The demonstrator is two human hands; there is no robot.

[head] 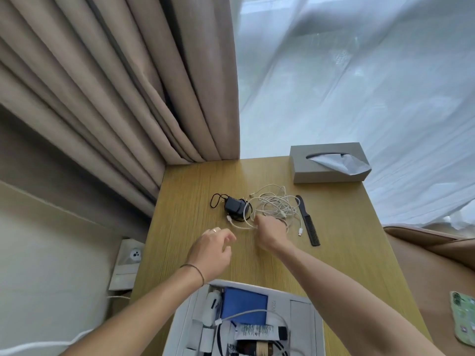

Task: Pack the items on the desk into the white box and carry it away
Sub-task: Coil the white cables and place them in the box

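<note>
Desk (pixel 195 181) of pale wood, seen from above, far edge against beige curtains (pixel 123 93) and a sheer white drape (pixel 359 80). White box (pixel 317 327) at the near edge, open, already holding a blue flat pack (pixel 243 305), a white tube (pixel 259 332), a brown bottle (pixel 254 348) and a white cord. Tangled white cable (pixel 276 205) near the middle of the desk, touching a black charger (pixel 234 205) with its thin black lead just to the left. Black comb (pixel 308 220) just right of the cable, lying lengthwise toward the near edge. Grey tissue box (pixel 330 165) at the far right corner, a tissue sticking out. Right hand (pixel 271 231) down on the near part of the white cable, fingers curled around its strands, grip closed on it. Left hand (pixel 214 249) just beside, above the bare wood, fingers loosely bent and holding nothing, a ring and a thin wrist band showing. Phone in a green case (pixel 464 319) off the desk's right edge on a tan seat (pixel 431 258).
</note>
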